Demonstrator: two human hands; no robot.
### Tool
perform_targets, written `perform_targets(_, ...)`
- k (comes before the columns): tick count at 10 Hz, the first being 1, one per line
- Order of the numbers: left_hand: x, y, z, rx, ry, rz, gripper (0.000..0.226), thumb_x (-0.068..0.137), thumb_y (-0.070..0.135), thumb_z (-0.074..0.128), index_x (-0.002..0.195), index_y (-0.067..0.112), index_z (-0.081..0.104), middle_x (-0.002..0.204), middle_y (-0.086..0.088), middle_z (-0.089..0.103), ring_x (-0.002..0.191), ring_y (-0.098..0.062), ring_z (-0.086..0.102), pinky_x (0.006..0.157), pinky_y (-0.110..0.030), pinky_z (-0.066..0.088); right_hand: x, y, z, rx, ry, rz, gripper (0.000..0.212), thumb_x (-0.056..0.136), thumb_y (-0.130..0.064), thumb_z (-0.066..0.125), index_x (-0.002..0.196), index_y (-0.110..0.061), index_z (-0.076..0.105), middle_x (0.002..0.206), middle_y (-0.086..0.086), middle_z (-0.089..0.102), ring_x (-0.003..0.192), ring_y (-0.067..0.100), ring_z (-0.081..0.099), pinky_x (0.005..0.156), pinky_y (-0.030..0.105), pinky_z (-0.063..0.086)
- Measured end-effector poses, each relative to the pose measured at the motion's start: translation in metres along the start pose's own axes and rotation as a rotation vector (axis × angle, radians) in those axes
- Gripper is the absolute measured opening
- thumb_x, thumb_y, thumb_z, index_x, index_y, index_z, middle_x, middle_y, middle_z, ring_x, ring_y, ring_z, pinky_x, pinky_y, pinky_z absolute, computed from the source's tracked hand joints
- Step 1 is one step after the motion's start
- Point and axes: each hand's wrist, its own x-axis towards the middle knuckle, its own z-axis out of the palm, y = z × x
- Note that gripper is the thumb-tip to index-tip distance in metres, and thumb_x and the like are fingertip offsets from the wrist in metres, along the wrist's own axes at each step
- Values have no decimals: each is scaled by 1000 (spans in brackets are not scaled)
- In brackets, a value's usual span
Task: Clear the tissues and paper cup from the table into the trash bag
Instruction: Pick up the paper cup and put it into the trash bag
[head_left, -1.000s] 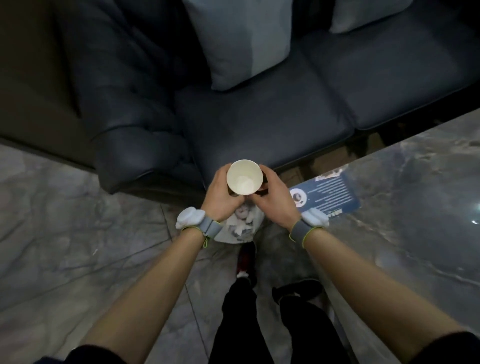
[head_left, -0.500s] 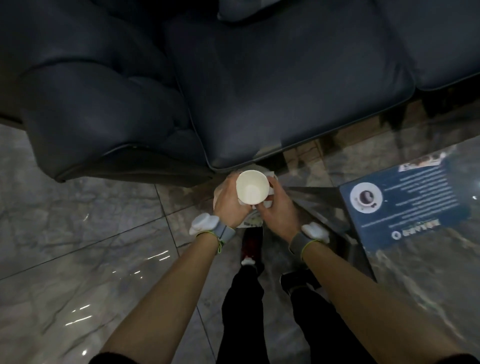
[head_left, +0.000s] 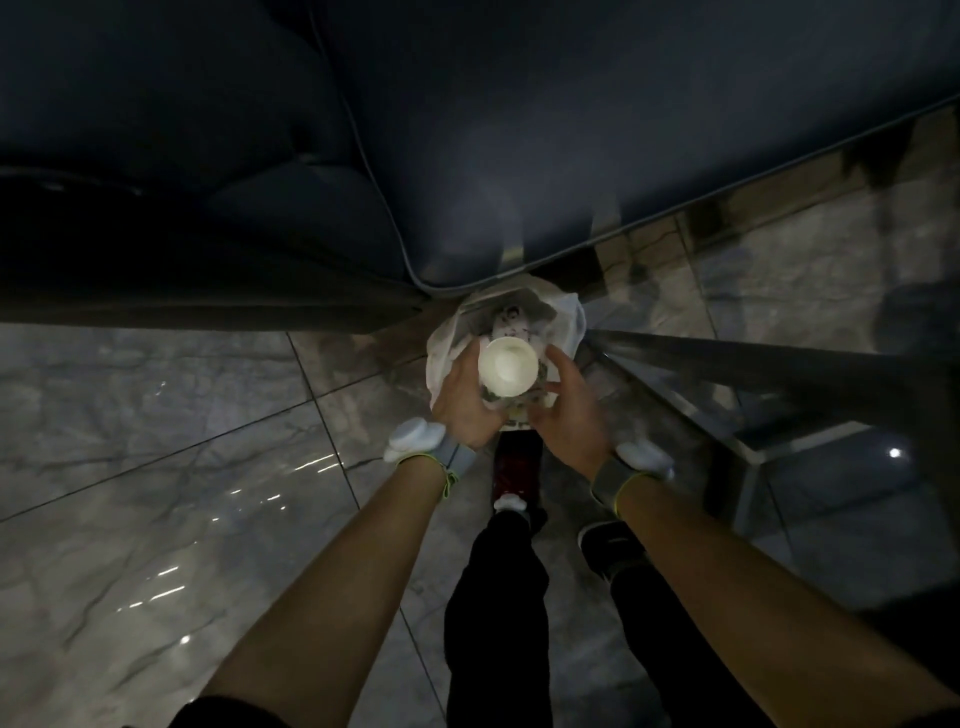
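**Cup held over the open bag**

Nearest the camera, two bare forearms reach forward and down, above dark trousers and shoes (head_left: 613, 545) on the marble floor (head_left: 156, 467). Each wrist carries a grey band with a white sensor (head_left: 413, 439) on it.

The left hand (head_left: 465, 397) curls round the left side of the cup (head_left: 508, 366), its fingers wrapped against the wall and gripping it. The right hand (head_left: 569, 415) sits just beside the cup's right side with its fingers loosely spread; the thumb lies near the rim, but whether it presses the cup cannot be told. The cup is upright, mouth towards the camera, white inside and seemingly bare.

Directly beneath and behind the cup is the bag (head_left: 569, 319), white and thin, standing on the floor with its mouth open. The cup sits within the outline of that mouth, though how far down it is cannot be judged. Crumpled pale tissues (head_left: 511, 322) show inside the bag, beyond the cup.

To the right runs the glass table (head_left: 779, 374) edge with its metal frame. Farthest away, the dark sofa (head_left: 519, 130) fills the top, its seat edge just past the bag.
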Motion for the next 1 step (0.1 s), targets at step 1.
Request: perform_targets(1,2,-7,-6,23,-39,5,94,72,13,76,148,10,20,153,-13,30,139,-27,31,111,-38,32,-2,-6,-3,6,8,-4,75,80,-4,68,144,-13,30,143,12,43,119,29,55,95,44,52)
